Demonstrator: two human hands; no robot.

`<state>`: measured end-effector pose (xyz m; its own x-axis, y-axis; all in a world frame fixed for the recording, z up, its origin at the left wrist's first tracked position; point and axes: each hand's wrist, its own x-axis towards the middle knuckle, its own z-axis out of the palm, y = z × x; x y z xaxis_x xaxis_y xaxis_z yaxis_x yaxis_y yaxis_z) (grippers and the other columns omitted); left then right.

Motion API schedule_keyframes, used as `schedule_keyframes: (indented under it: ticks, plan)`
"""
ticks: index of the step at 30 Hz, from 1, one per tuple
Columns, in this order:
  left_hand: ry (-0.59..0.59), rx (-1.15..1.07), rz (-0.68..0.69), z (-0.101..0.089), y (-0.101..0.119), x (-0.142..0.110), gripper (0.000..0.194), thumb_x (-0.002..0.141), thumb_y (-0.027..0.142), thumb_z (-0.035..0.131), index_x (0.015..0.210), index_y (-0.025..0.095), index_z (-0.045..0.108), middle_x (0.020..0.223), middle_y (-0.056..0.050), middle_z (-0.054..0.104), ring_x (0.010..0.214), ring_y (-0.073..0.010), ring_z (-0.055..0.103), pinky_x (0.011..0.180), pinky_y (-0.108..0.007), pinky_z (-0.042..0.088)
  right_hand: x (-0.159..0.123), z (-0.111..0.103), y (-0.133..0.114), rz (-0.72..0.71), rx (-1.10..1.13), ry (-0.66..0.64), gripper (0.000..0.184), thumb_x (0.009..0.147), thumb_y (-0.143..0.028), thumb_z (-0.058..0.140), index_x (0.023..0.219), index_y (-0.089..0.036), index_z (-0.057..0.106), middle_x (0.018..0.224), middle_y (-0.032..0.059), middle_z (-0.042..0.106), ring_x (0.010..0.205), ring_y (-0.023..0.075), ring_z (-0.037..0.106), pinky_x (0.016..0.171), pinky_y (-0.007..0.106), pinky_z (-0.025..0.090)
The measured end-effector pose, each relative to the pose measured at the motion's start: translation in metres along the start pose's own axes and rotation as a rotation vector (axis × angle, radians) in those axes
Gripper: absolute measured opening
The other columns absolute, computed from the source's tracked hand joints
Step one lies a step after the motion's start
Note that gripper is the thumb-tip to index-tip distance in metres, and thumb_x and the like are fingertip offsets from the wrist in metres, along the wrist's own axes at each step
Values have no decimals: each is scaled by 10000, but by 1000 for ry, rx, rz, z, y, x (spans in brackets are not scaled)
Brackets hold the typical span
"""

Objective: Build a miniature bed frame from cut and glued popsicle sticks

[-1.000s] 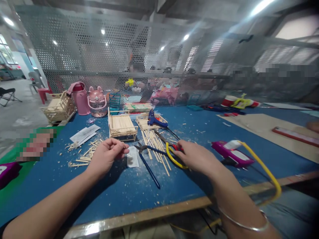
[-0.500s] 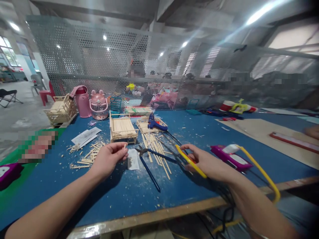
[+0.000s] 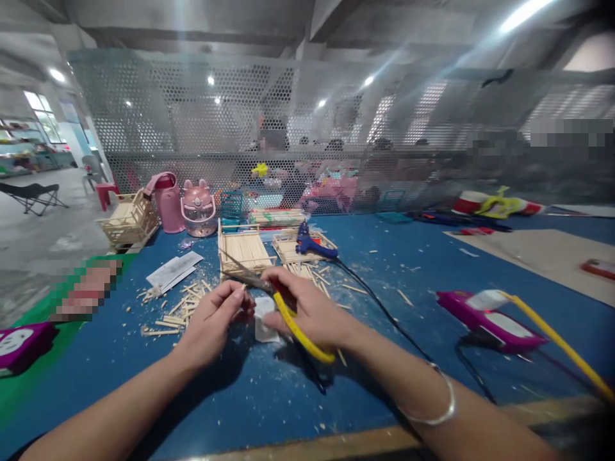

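My right hand (image 3: pixel 310 312) grips yellow-handled scissors (image 3: pixel 288 315), their metal blades pointing left toward my other hand. My left hand (image 3: pixel 214 320) pinches a small piece of wooden stick between thumb and fingers, right at the blades' tip. A white scrap of paper (image 3: pixel 262 319) lies on the blue table (image 3: pixel 398 269) just under both hands. Loose wooden sticks (image 3: pixel 180 304) are scattered to the left of my left hand.
A small wooden bed frame (image 3: pixel 243 251) and a blue glue gun (image 3: pixel 312 245) with a black cord sit behind my hands. A pink bottle (image 3: pixel 168 200), a pink bear-shaped container (image 3: pixel 198 205), a wooden basket (image 3: pixel 129 221) stand far left. A purple device (image 3: pixel 490 319) with yellow cable lies right.
My right hand picked the yellow-handled scissors up from the table's right side and brought them left to meet my left hand. The view shifted slightly.
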<state>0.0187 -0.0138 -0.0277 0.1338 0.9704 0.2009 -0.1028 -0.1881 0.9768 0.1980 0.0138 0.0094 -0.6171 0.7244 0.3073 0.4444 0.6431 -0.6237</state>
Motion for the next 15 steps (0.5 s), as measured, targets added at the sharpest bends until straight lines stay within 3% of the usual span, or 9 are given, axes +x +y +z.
schedule_keyframes:
  ticks: [5, 15]
  plan:
    - [15, 168, 85, 0, -1, -3, 245, 844, 400, 475, 795, 182, 573, 723, -17, 570, 683, -142, 548, 666, -277, 478, -14, 22, 6, -15, 72, 9, 471, 689, -388, 680, 1073, -206, 477, 916, 35, 545, 756, 156, 483, 676, 316, 423]
    - [-25, 384, 273, -1, 7, -7, 244, 886, 307, 420, 798, 173, 603, 757, -25, 612, 694, -136, 568, 663, -253, 460, -15, 24, 10, -82, 42, 53, 564, 672, -418, 706, 1147, -207, 485, 1050, 76, 536, 907, 206, 516, 777, 363, 422]
